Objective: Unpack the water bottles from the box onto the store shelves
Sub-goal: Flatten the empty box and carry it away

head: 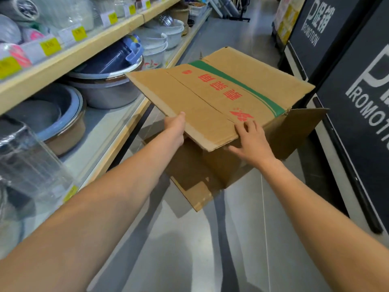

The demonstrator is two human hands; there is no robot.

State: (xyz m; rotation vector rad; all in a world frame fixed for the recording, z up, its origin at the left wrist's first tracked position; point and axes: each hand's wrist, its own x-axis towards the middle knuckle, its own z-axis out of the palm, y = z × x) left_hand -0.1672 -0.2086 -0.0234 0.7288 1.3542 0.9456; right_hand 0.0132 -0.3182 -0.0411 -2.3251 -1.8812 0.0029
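Head: both grips (175, 124) (251, 143) round box flap (189, 95)

Stacked metal basins (105, 91) at my left, yellow price tags (51, 46) above them; black promotion signs (357, 127) at my right; grey floor (189, 260) below.
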